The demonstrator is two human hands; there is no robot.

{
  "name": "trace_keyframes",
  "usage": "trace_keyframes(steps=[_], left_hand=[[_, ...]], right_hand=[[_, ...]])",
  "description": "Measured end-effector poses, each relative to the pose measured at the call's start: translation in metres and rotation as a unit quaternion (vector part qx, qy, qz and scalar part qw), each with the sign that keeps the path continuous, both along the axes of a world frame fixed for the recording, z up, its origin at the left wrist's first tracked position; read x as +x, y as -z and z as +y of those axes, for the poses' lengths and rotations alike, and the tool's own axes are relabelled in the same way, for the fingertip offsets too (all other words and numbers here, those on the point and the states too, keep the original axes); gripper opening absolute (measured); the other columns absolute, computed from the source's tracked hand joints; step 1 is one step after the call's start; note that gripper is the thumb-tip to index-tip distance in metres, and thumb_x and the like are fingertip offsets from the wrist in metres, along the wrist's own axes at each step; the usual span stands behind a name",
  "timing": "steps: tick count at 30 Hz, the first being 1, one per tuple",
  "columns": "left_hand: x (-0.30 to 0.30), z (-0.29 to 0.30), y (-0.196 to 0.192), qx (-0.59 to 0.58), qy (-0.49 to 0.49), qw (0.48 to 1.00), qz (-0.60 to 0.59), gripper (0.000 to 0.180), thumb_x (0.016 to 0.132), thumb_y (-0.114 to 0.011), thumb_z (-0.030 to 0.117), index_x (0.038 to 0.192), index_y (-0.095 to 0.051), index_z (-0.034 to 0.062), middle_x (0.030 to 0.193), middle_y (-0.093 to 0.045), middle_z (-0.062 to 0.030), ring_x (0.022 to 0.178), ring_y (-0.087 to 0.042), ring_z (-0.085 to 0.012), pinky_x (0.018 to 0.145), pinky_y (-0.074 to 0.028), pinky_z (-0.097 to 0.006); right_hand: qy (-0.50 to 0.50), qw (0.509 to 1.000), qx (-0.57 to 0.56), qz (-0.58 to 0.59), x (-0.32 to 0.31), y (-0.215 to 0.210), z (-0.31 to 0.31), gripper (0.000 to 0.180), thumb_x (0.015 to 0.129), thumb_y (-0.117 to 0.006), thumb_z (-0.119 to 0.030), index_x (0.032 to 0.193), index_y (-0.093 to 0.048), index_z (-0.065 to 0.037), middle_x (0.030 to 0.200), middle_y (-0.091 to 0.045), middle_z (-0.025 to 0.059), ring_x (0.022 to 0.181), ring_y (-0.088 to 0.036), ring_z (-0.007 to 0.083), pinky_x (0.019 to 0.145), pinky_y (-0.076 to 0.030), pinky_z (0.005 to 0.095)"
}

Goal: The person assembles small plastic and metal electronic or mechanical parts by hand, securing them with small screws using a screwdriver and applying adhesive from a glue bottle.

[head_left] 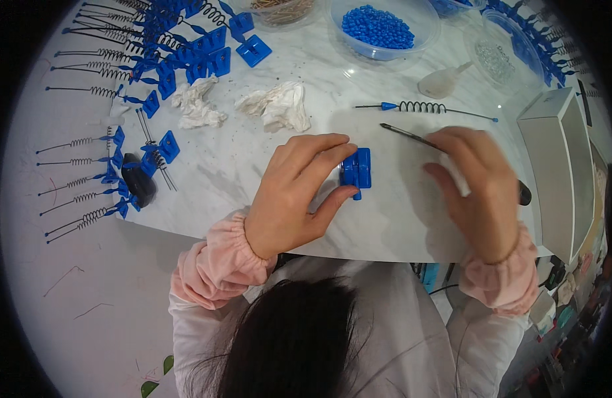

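Hair (289, 338) low — hands (296, 192) grip blue clip (356, 169).

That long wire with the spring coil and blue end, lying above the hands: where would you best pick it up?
Probably at the coil in the middle of the spring wire, pinched from above. It lies flat and apart from other things on the table, and the coil is its thickest part; the straight ends are thin and hard to pinch. Neither the left hand nor the right hand touches it.
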State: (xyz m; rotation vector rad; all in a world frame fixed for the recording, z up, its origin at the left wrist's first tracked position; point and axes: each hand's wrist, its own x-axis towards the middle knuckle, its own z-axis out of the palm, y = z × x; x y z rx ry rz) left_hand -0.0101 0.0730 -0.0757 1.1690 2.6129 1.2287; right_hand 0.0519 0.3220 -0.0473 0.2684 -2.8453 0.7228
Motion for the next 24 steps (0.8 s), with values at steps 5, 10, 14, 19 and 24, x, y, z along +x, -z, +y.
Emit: trace_keyframes(steps=[5,10,14,19,24], left_hand=[[-0.001,-0.001,0.007,-0.028,0.036,0.999,0.029,0.048,0.070,-0.080,-0.002,0.116,-0.069,0.0039,0.120,-0.066,-0.0119,0.107,-0.061,-0.0318,0.092,-0.049,-0.037],[-0.001,-0.003,0.008,-0.014,0.012,0.999,0.031,0.042,0.070,-0.079,-0.004,0.110,-0.072,0.0018,0.113,-0.070,-0.0114,0.104,-0.064,-0.0299,0.090,-0.051,-0.036],[-0.002,-0.003,0.008,-0.020,0.025,0.999,0.035,0.039,0.071,-0.078,-0.006,0.109,-0.072,-0.0002,0.112,-0.071,-0.0122,0.104,-0.066,-0.0292,0.090,-0.052,-0.035],[-0.001,-0.001,0.007,-0.017,0.007,0.999,0.042,0.032,0.073,-0.078,-0.003,0.105,-0.074,0.0006,0.111,-0.072,-0.0106,0.102,-0.066,-0.0272,0.086,-0.053,-0.034],[0.001,0.002,0.004,-0.027,0.008,0.999,0.034,0.035,0.073,-0.078,-0.006,0.107,-0.074,-0.0004,0.110,-0.072,-0.0117,0.100,-0.066,-0.0277,0.086,-0.054,-0.034]], right_hand=[[0.091,0.987,0.128,-0.022,0.031,-0.003,0.043,0.035,0.075,-0.075,-0.005,0.109,-0.067,-0.004,0.114,-0.065,0.0118,0.102,-0.062,0.0344,0.081,-0.052,0.0406],[0.107,0.993,0.059,-0.008,0.049,0.008,0.060,0.027,0.078,-0.073,-0.006,0.104,-0.068,-0.004,0.108,-0.066,0.0117,0.094,-0.063,0.0320,0.077,-0.052,0.0383],[0.065,0.990,0.123,0.034,0.054,0.007,0.063,0.025,0.077,-0.075,-0.009,0.101,-0.068,-0.005,0.098,-0.066,0.0092,0.087,-0.064,0.0297,0.072,-0.052,0.0371],[-0.004,0.991,0.128,0.024,0.054,0.007,0.063,0.028,0.073,-0.076,-0.015,0.099,-0.069,-0.007,0.094,-0.064,0.0065,0.079,-0.063,0.0259,0.063,-0.050,0.0352],[-0.039,0.993,0.107,0.031,0.057,0.008,0.066,0.031,0.070,-0.076,-0.015,0.099,-0.069,-0.008,0.093,-0.063,0.0052,0.076,-0.061,0.0229,0.060,-0.049,0.0345]])
